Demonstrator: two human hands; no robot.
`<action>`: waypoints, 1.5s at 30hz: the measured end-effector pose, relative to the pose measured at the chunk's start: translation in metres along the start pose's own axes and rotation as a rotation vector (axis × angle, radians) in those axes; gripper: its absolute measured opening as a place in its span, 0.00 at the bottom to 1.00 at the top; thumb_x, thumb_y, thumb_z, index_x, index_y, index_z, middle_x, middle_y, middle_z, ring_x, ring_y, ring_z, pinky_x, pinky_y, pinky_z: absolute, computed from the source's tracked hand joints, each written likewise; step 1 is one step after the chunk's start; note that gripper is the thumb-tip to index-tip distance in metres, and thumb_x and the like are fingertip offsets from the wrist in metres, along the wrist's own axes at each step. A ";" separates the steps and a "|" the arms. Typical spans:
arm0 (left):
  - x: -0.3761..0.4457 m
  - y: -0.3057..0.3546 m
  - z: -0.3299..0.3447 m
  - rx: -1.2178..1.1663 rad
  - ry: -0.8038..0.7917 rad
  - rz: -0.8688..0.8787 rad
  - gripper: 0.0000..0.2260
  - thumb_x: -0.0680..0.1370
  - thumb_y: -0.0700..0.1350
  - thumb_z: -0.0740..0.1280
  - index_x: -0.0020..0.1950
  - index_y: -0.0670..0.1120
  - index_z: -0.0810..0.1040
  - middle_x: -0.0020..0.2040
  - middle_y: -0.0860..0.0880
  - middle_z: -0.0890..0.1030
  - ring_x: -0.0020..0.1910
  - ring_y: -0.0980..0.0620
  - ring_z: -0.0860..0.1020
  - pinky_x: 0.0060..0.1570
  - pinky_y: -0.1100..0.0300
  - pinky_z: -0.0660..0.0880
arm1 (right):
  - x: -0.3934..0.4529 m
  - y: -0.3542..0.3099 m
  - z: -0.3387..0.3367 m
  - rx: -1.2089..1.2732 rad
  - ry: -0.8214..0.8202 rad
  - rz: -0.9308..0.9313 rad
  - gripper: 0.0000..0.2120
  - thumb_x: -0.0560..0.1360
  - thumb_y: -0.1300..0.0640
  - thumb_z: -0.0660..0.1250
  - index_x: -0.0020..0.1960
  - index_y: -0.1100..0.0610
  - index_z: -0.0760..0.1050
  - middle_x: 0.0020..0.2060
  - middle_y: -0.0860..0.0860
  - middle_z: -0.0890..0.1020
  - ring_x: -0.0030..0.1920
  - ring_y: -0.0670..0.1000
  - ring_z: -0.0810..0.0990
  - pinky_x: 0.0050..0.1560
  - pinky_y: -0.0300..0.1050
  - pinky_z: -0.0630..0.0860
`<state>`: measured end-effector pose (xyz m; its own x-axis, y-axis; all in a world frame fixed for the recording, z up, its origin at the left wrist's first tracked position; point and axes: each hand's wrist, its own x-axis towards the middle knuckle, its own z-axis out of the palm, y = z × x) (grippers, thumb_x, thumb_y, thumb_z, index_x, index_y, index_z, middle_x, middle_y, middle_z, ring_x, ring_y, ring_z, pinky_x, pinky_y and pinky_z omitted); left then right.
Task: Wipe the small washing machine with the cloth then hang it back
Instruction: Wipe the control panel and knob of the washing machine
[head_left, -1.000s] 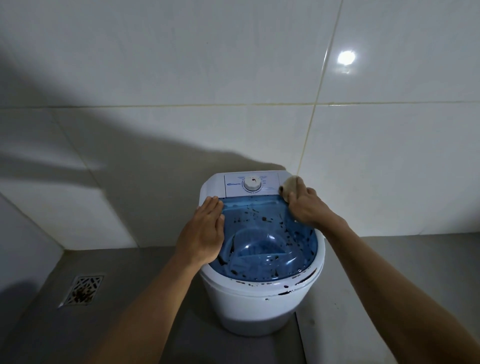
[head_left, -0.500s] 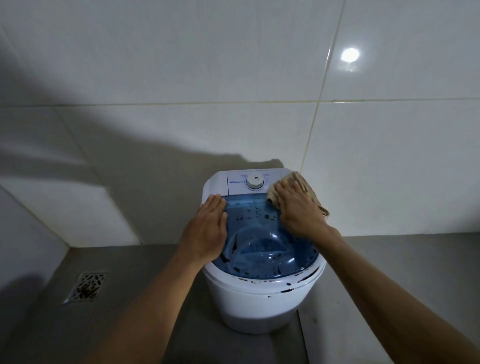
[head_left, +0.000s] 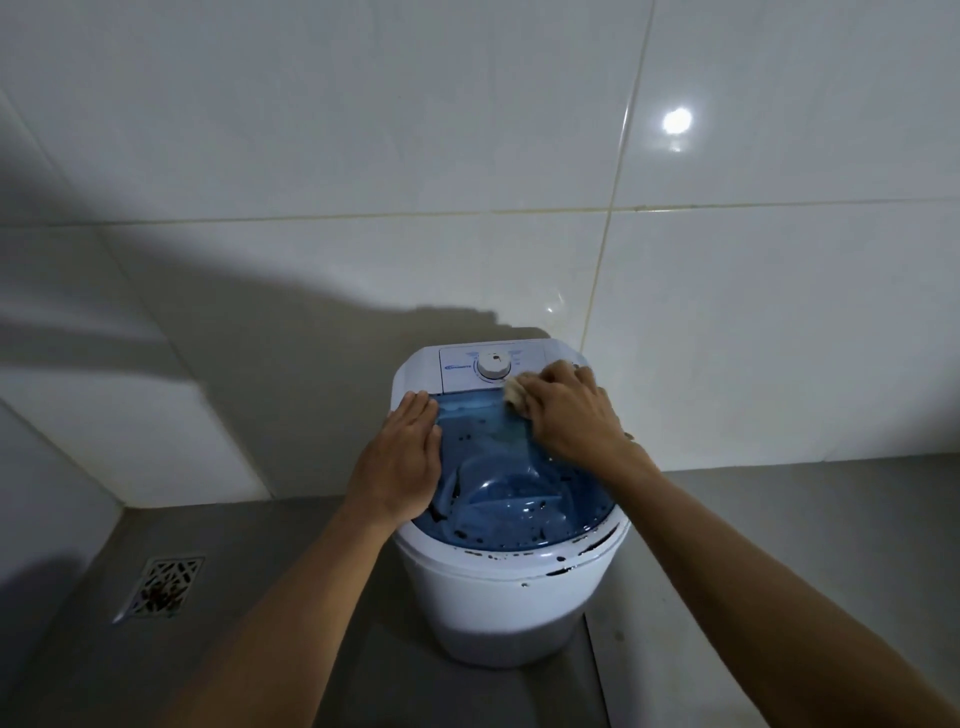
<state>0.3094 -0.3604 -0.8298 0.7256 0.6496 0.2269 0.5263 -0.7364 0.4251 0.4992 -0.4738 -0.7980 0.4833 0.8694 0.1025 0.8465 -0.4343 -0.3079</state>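
The right hand (head_left: 571, 413) presses the cloth (head_left: 514, 393) on the washer (head_left: 498, 587) lid (head_left: 493, 447), fingers curled over it. The left hand (head_left: 402, 462) lies flat on the lid's left edge, fingers straight and together.

Your right hand (head_left: 569, 410) has moved leftward along the back edge of the blue lid (head_left: 498, 467). A second ago it sat at the back right corner of the washing machine (head_left: 511, 587); half a second ago it lay partly on the lid; now its fingertips reach the white control panel (head_left: 460, 370), just beside the dial (head_left: 494, 365).

The cloth (head_left: 515, 391) shows differently too. Half a second ago a loose tan fold trailed out past the hand toward the right rim. Now only a small bunched end shows at your fingertips, touching the seam between panel and lid, with a scrap visible behind the wrist.
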 end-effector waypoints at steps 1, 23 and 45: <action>0.000 0.000 0.000 -0.005 -0.002 -0.003 0.21 0.84 0.47 0.49 0.77 0.43 0.59 0.78 0.47 0.58 0.77 0.53 0.53 0.74 0.61 0.48 | 0.002 0.004 -0.002 -0.012 0.012 0.057 0.17 0.82 0.52 0.58 0.70 0.47 0.71 0.65 0.52 0.70 0.67 0.58 0.64 0.66 0.59 0.68; 0.002 -0.004 0.003 -0.029 -0.022 -0.029 0.21 0.84 0.46 0.49 0.77 0.43 0.58 0.78 0.48 0.56 0.78 0.54 0.52 0.75 0.61 0.47 | 0.032 -0.017 -0.005 0.099 0.119 0.187 0.13 0.79 0.61 0.61 0.60 0.51 0.79 0.58 0.56 0.71 0.60 0.62 0.70 0.59 0.56 0.72; 0.001 -0.007 0.004 -0.056 -0.021 -0.025 0.21 0.84 0.46 0.49 0.77 0.44 0.58 0.79 0.48 0.56 0.78 0.54 0.51 0.76 0.58 0.48 | 0.035 -0.027 -0.008 0.099 0.117 0.189 0.14 0.79 0.61 0.59 0.53 0.49 0.81 0.54 0.54 0.71 0.58 0.60 0.71 0.47 0.52 0.70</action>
<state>0.3089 -0.3555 -0.8361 0.7220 0.6631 0.1978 0.5189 -0.7079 0.4792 0.4951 -0.4331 -0.7789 0.6586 0.7391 0.1415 0.7154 -0.5566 -0.4224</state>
